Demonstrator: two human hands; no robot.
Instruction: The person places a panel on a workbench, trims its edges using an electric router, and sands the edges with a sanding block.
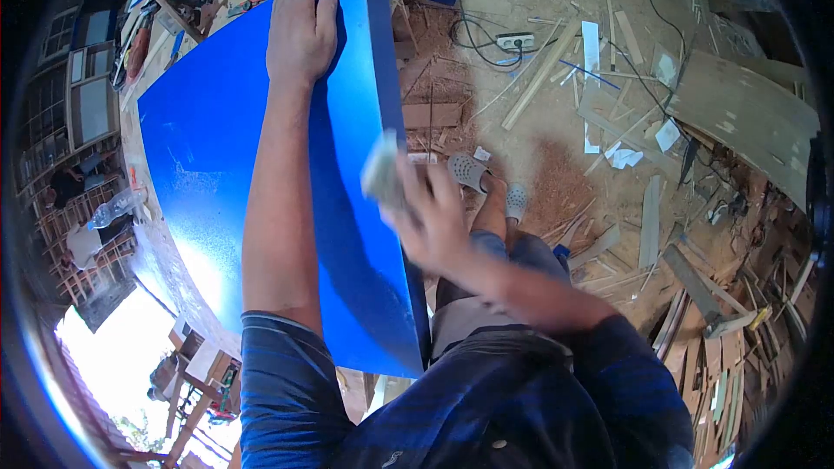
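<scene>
The left hand (300,39) rests on the blue panel (226,122) atop the counter (161,239), its grip unclear. The right hand (433,219) has fingers closed round a pale pad (380,169), best kept flat under even pressure.

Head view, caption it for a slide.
Left hand on the blue panel, right hand holding a pale, blurred item.

Daylight glares off the blue panel (204,130), the right fingers (446,191) blur, and dark edges warp
</scene>
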